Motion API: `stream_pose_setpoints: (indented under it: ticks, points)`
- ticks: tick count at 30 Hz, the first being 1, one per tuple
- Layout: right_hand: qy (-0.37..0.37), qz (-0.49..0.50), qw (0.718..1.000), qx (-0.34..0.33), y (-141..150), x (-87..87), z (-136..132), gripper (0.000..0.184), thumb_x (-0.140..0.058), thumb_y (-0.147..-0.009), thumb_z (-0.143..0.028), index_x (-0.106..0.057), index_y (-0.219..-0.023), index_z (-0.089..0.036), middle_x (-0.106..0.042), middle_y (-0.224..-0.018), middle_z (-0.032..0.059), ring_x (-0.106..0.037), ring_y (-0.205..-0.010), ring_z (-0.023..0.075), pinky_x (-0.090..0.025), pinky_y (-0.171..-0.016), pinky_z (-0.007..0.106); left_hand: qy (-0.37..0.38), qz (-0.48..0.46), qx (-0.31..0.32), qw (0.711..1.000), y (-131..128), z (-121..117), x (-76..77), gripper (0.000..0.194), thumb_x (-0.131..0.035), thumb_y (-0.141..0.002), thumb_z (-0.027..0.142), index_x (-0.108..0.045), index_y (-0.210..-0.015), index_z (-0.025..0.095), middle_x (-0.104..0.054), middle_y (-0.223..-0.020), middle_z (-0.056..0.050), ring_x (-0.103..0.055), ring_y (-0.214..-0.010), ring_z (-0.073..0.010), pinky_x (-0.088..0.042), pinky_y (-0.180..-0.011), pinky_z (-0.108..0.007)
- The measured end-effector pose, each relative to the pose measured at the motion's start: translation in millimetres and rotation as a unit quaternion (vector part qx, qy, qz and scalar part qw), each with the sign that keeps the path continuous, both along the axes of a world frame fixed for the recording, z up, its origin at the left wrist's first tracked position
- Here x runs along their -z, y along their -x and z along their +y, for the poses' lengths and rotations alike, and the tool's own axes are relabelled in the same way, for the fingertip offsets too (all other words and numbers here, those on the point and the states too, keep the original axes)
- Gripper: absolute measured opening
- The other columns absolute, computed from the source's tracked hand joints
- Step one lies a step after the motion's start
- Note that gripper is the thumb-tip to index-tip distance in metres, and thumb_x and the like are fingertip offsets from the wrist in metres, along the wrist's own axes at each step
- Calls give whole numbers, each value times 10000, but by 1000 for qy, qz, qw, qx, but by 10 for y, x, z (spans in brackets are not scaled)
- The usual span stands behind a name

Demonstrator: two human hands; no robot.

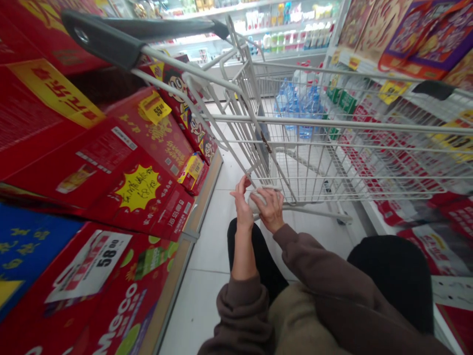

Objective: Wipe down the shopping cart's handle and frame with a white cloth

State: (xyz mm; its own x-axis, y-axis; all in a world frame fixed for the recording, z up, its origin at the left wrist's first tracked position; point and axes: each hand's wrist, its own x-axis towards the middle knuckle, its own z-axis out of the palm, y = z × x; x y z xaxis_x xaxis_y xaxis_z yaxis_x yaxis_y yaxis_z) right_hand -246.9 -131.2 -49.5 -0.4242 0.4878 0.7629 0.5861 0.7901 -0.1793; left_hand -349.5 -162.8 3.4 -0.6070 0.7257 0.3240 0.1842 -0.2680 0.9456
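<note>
From here I see the right hand (271, 206) with its grip curled on an off-white, rounded bundle (255, 201), at six o'clock just below the view's centre; the left hand (244, 206), fingers apart, is against its left side. A pale metal wire shopping cart (314, 121) stretches toward two o'clock, red cardboard cartons (99, 162) at nine.

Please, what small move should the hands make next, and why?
Perhaps the right hand should wipe the pale cloth-like piece gently along the grey metal-wire cart: it holds the piece near the lower frame, with the left hand close beside.
</note>
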Motion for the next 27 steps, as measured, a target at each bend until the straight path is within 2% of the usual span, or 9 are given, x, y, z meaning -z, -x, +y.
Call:
stream_pose_setpoints:
  ticks: [3,7,9,12,16,18,22,25,27]
  points:
    - [-30,15,999,7,99,-28,42,395,-555,-933,-153,-626,-1265,-354,-638,-1276,54,-461,-1278,231,-261,-1077,472,-2,-6,6,1000,13,-7,7,909,-1,-899,760,-574,-1369,233,-615,-1346,-119,-559,-1252,-235,-365,-1140,-424]
    - [1,-11,999,31,4,226,-17,430,-565,-897,-92,-634,-1260,-313,-625,-1277,91,-464,-1257,255,-283,-1038,475,-2,8,12,1000,1,-55,-62,897,7,-918,732,-600,-1346,230,-626,-1338,-108,-581,-1216,-230,-357,-1152,-431]
    - [35,-11,999,32,-85,287,-62,444,-572,-850,-54,-650,-1230,-271,-619,-1262,102,-487,-1201,257,-312,-1001,452,0,1,18,1000,-25,-73,-101,878,-17,-923,733,-592,-1356,230,-626,-1333,-109,-596,-1191,-229,-376,-1137,-435]
    - [61,7,998,9,-120,174,-76,498,-571,-801,-54,-634,-1254,-250,-596,-1282,104,-487,-1192,258,-337,-986,427,5,-28,38,999,-69,-89,-144,883,-5,-916,736,-556,-1384,229,-634,-1313,-116,-609,-1173,-229,-408,-1108,-436]
    - [8,20,1000,-14,-24,0,-24,511,-543,-838,-63,-617,-1284,-301,-586,-1313,88,-441,-1267,253,-297,-1034,448,27,-52,65,996,-94,-115,-178,855,-14,-916,735,-507,-1416,247,-677,-1223,-114,-623,-1169,-236,-426,-1091,-445]
    - [-4,17,1000,-4,-27,31,-20,489,-550,-845,-58,-634,-1258,-305,-599,-1296,86,-449,-1252,250,-285,-1029,454,33,-45,70,996,-90,-129,-186,846,-15,-920,729,-508,-1412,249,-684,-1212,-113,-626,-1168,-238,-424,-1093,-453]
    - [22,11,1000,-9,-195,109,-32,375,-591,-829,-125,-689,-1161,-268,-634,-1213,81,-503,-1156,238,-322,-977,420,26,-19,60,998,-107,-114,-153,851,-15,-920,728,-496,-1420,237,-673,-1219,-121,-625,-1166,-239,-422,-1090,-451]
    - [-30,38,999,-9,-297,-12,36,288,-574,-885,-248,-703,-1138,-296,-655,-1186,68,-510,-1171,236,-317,-1006,431,7,-22,48,999,-166,-63,-104,831,-54,-921,742,-465,-1436,235,-658,-1212,-121,-624,-1153,-229,-432,-1075,-426]
    - [-79,45,996,18,-312,-110,113,277,-558,-915,-258,-699,-1144,-325,-670,-1191,57,-499,-1204,229,-288,-1039,441,-8,-26,47,999,-213,-33,-83,815,-92,-921,751,-435,-1447,233,-650,-1196,-119,-625,-1134,-223,-439,-1062,-415]
